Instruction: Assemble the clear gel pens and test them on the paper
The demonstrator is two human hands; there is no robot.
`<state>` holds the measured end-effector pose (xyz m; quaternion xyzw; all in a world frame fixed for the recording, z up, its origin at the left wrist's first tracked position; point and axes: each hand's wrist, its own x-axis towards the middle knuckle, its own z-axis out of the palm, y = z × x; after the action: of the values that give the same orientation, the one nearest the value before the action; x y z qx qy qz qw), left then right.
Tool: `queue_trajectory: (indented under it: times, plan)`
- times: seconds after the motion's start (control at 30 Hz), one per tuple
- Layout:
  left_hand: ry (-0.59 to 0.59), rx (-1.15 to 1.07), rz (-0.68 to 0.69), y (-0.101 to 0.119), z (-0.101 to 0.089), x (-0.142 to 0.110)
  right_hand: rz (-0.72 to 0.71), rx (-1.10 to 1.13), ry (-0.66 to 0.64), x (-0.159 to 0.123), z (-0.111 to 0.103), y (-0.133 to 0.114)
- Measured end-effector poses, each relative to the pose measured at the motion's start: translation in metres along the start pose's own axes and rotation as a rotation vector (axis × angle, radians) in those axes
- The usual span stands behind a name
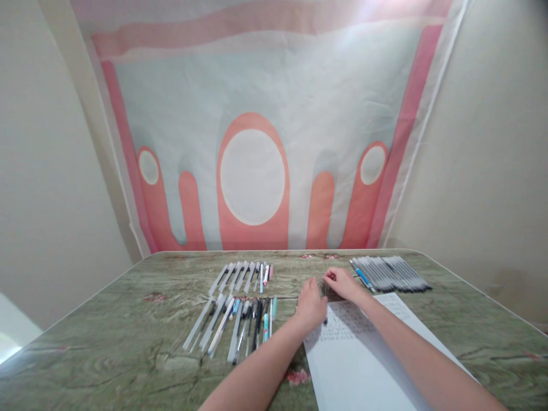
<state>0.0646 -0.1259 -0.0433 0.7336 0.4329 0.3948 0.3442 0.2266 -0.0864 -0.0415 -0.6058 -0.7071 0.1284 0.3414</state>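
Observation:
My left hand [311,302] is closed just above the top left of a handwritten sheet of paper [363,354]. A small dark tip shows under it, but the rest of what it grips is hidden. To its right, my right hand [341,283] pinches thumb and fingers together over the paper's far edge. Something thin and pale hangs at those fingertips, too small to name. Beside my left hand lies a row of pens [240,325], several without caps; behind it is another row of pens and clear caps [237,277].
At the back right lies a bundle of slim clear refills [389,274] with dark ends, a blue pen [363,278] at its left side. The wood-patterned table [120,342] reaches a wall covered by a pink and grey printed cloth [252,85].

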Motion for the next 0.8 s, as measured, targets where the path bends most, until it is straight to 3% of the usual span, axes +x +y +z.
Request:
queue_trajectory:
  times: [0.13, 0.27, 0.4, 0.5, 0.57, 0.8]
  plan:
    - [-0.086, 0.239, -0.014, 0.014, -0.007, -0.005, 0.041, -0.064, -0.064, -0.006, -0.001, -0.004]
    - [-0.333, 0.647, -0.088, 0.048, -0.021, -0.016, 0.084, -0.173, -0.121, -0.011, -0.002, -0.016]
    - [-0.508, 0.945, -0.066, 0.083, -0.024, -0.048, 0.113, -0.242, -0.190, -0.013, 0.000, -0.021]
    - [-0.731, 0.943, -0.058, 0.095, -0.024, -0.078, 0.156, -0.325, -0.154, -0.010, -0.002, -0.017]
    - [-0.794, 0.914, -0.025, 0.096, -0.026, -0.092, 0.193, -0.417, -0.086, -0.008, -0.005, -0.010]
    - [-0.814, 0.818, 0.010, 0.089, -0.039, -0.103, 0.257, -0.682, 0.122, -0.007, -0.021, 0.016]
